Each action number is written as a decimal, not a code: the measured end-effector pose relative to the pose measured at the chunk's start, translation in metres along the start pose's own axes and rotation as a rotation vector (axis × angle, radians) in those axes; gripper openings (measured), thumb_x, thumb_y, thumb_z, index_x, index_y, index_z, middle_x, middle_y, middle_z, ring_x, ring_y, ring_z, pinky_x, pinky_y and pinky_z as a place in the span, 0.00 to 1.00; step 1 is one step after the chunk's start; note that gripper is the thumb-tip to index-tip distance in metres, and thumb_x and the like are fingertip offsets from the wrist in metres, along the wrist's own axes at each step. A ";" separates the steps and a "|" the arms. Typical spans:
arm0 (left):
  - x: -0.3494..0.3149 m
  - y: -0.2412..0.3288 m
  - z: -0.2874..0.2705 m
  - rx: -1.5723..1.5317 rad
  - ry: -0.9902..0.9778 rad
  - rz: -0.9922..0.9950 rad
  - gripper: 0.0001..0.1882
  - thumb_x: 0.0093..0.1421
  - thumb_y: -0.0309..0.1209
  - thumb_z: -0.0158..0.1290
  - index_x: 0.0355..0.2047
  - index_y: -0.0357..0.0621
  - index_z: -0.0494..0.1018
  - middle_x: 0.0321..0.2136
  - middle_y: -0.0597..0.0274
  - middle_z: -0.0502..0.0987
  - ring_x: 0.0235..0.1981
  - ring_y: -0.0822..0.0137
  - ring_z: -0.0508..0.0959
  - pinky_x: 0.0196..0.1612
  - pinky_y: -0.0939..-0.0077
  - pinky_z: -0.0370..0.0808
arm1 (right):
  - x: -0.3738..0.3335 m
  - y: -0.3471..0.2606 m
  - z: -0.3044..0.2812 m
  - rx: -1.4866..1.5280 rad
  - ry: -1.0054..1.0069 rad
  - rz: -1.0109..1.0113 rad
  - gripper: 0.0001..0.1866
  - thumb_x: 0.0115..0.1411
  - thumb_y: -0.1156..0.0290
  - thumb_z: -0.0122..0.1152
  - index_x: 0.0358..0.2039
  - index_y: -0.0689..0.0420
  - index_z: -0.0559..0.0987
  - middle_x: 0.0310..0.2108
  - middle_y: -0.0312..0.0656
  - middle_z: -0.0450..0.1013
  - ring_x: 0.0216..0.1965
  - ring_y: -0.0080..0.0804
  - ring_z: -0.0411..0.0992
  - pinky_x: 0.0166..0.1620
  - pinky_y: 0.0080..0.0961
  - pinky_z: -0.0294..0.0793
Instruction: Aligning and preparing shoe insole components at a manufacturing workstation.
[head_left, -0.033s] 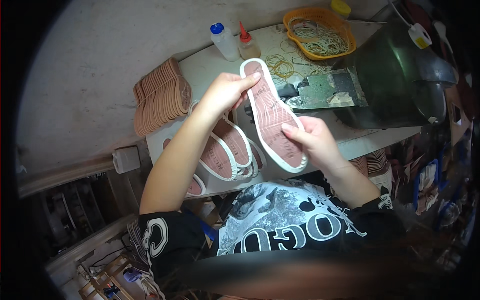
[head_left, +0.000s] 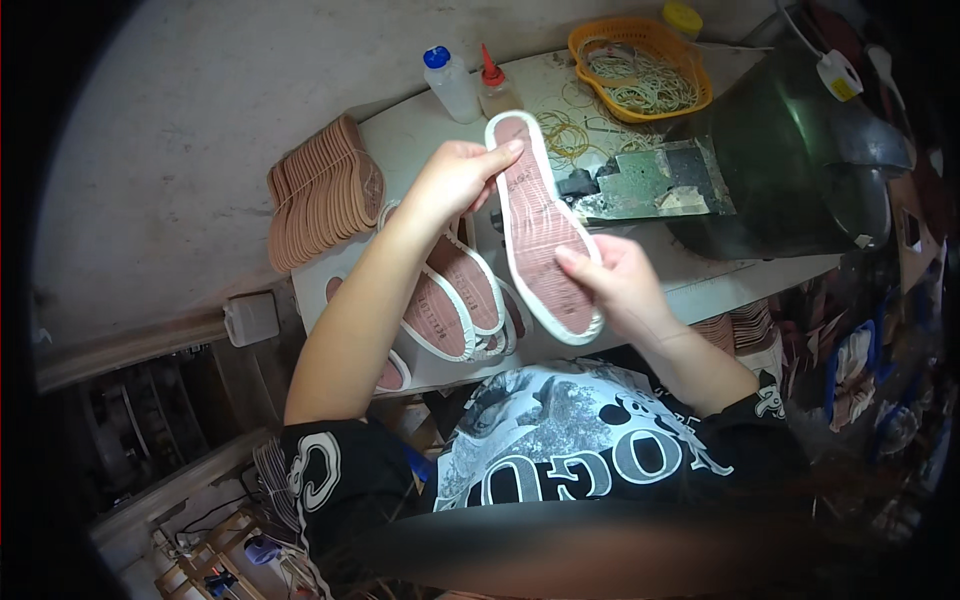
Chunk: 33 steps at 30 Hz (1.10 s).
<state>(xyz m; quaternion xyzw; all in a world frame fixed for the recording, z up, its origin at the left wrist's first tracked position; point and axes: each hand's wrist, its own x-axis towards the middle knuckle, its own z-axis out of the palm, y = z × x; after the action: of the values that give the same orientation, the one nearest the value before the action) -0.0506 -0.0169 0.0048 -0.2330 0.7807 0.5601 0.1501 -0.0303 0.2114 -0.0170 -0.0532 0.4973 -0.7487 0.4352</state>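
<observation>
I hold up a pink insole [head_left: 545, 215] with a white edging strip all round it. My left hand [head_left: 465, 180] pinches it near its upper, narrower end, thumb on the pink face. At the wider lower part, my right hand [head_left: 615, 285] grips the right edge, thumb also on top. The fingers behind the insole are mostly hidden. Below my left forearm, more white-edged pink insoles [head_left: 440, 315] lie overlapping on the white table [head_left: 400, 135], partly covered by the arm.
A bundled stack of tan insoles [head_left: 325, 195] stands at the table's left. Farther back are a blue-capped bottle [head_left: 448, 85], a red-tipped bottle [head_left: 497, 95] and an orange basket [head_left: 590, 50] of cords. A green plate [head_left: 645, 180] sits before a large dark machine housing [head_left: 790, 160].
The insole has turned slightly more upright, its lower end shifting left and its top rising a little. My right hand has moved slightly left with it; both hands keep hold.
</observation>
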 end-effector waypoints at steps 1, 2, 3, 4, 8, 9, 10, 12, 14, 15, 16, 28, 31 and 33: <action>0.001 -0.004 -0.002 -0.052 -0.005 0.032 0.24 0.59 0.50 0.54 0.16 0.44 0.70 0.07 0.72 0.64 0.07 0.81 0.60 0.11 0.84 0.54 | 0.002 0.002 0.011 -0.057 0.021 -0.005 0.14 0.61 0.68 0.58 0.42 0.66 0.75 0.36 0.40 0.76 0.33 0.20 0.73 0.38 0.18 0.73; -0.002 -0.005 -0.005 -0.103 -0.005 0.064 0.22 0.60 0.49 0.53 0.18 0.45 0.71 0.08 0.74 0.64 0.08 0.82 0.60 0.12 0.85 0.56 | 0.002 0.004 0.022 -0.017 -0.043 -0.060 0.15 0.61 0.66 0.58 0.43 0.65 0.74 0.35 0.38 0.76 0.34 0.19 0.73 0.39 0.18 0.73; -0.010 -0.007 -0.005 -0.092 0.017 0.056 0.21 0.63 0.47 0.49 0.22 0.44 0.72 0.10 0.73 0.65 0.11 0.83 0.62 0.15 0.86 0.58 | 0.001 0.007 0.028 -0.074 -0.085 -0.089 0.13 0.62 0.68 0.58 0.41 0.65 0.75 0.35 0.37 0.76 0.35 0.18 0.72 0.39 0.18 0.72; -0.022 -0.010 -0.006 -0.178 0.081 0.155 0.21 0.64 0.46 0.47 0.23 0.43 0.73 0.13 0.72 0.67 0.13 0.82 0.64 0.17 0.87 0.59 | -0.004 0.008 0.034 -0.081 -0.130 -0.104 0.13 0.61 0.68 0.58 0.42 0.65 0.75 0.35 0.37 0.76 0.35 0.19 0.72 0.39 0.18 0.72; -0.094 -0.074 -0.064 -0.539 0.327 0.237 0.22 0.66 0.45 0.42 0.35 0.37 0.74 0.21 0.62 0.75 0.21 0.75 0.72 0.25 0.84 0.67 | -0.011 0.010 0.062 -0.272 -0.293 -0.248 0.14 0.59 0.67 0.60 0.42 0.63 0.75 0.32 0.40 0.76 0.34 0.25 0.74 0.40 0.24 0.72; -0.105 -0.102 -0.076 -0.557 0.499 0.237 0.24 0.65 0.47 0.43 0.38 0.34 0.73 0.22 0.59 0.75 0.23 0.72 0.75 0.26 0.82 0.70 | -0.008 0.013 0.071 -0.271 -0.305 -0.251 0.14 0.59 0.67 0.60 0.42 0.63 0.75 0.32 0.40 0.76 0.34 0.25 0.74 0.40 0.24 0.72; -0.117 -0.143 -0.085 -0.328 0.741 0.139 0.26 0.65 0.48 0.42 0.42 0.33 0.71 0.29 0.53 0.75 0.32 0.65 0.75 0.35 0.75 0.71 | -0.005 0.016 0.083 -0.359 -0.303 -0.335 0.14 0.59 0.66 0.60 0.40 0.62 0.75 0.30 0.41 0.75 0.33 0.31 0.74 0.40 0.27 0.71; -0.142 -0.252 -0.087 0.225 1.032 -0.164 0.31 0.62 0.52 0.44 0.48 0.31 0.67 0.44 0.45 0.71 0.47 0.52 0.70 0.50 0.61 0.67 | 0.010 0.024 0.097 -0.824 -0.292 -0.641 0.17 0.58 0.60 0.58 0.36 0.63 0.74 0.32 0.45 0.72 0.38 0.43 0.70 0.47 0.35 0.63; -0.156 -0.317 -0.070 0.468 0.957 -0.466 0.37 0.56 0.53 0.52 0.51 0.29 0.63 0.52 0.41 0.64 0.55 0.45 0.63 0.57 0.54 0.61 | 0.032 0.056 0.102 -1.053 -0.193 -0.673 0.20 0.57 0.60 0.58 0.42 0.62 0.70 0.47 0.49 0.64 0.53 0.43 0.61 0.55 0.40 0.50; -0.161 -0.325 -0.058 0.390 0.871 -0.575 0.40 0.52 0.53 0.57 0.52 0.29 0.62 0.54 0.39 0.61 0.57 0.43 0.60 0.58 0.53 0.59 | 0.041 0.072 0.104 -1.158 -0.158 -0.616 0.22 0.57 0.60 0.58 0.46 0.61 0.69 0.53 0.51 0.61 0.58 0.43 0.57 0.57 0.41 0.47; -0.164 -0.310 -0.048 0.382 0.881 -0.578 0.40 0.52 0.53 0.57 0.52 0.29 0.62 0.54 0.39 0.61 0.57 0.43 0.60 0.58 0.53 0.59 | 0.046 0.085 0.103 -1.160 -0.170 -0.622 0.22 0.57 0.60 0.58 0.46 0.61 0.69 0.53 0.51 0.61 0.58 0.43 0.57 0.57 0.41 0.47; -0.209 -0.127 -0.002 -0.701 1.001 0.397 0.21 0.56 0.30 0.59 0.46 0.36 0.66 0.39 0.59 0.75 0.38 0.73 0.75 0.42 0.79 0.71 | -0.008 0.041 0.107 -0.953 -0.394 -0.533 0.26 0.56 0.65 0.62 0.52 0.60 0.68 0.55 0.48 0.63 0.55 0.36 0.62 0.54 0.37 0.60; -0.192 -0.099 0.025 -0.678 0.620 0.528 0.18 0.58 0.31 0.58 0.44 0.35 0.67 0.38 0.61 0.76 0.38 0.74 0.75 0.43 0.80 0.71 | -0.018 0.031 0.103 -0.736 -0.362 -0.524 0.16 0.54 0.73 0.64 0.42 0.64 0.72 0.35 0.39 0.71 0.33 0.20 0.73 0.36 0.18 0.74; -0.174 -0.086 0.025 -0.840 0.457 0.501 0.20 0.58 0.33 0.58 0.46 0.34 0.67 0.39 0.60 0.76 0.38 0.74 0.75 0.43 0.79 0.71 | -0.022 0.016 0.088 -0.698 -0.336 -0.496 0.14 0.53 0.75 0.63 0.39 0.64 0.73 0.34 0.38 0.71 0.34 0.19 0.72 0.37 0.17 0.73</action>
<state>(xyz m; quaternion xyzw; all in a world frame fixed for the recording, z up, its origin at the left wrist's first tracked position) 0.1418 0.0179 0.0142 -0.1954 0.5340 0.7778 -0.2678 0.0376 0.1634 0.0215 -0.4349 0.6143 -0.5989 0.2735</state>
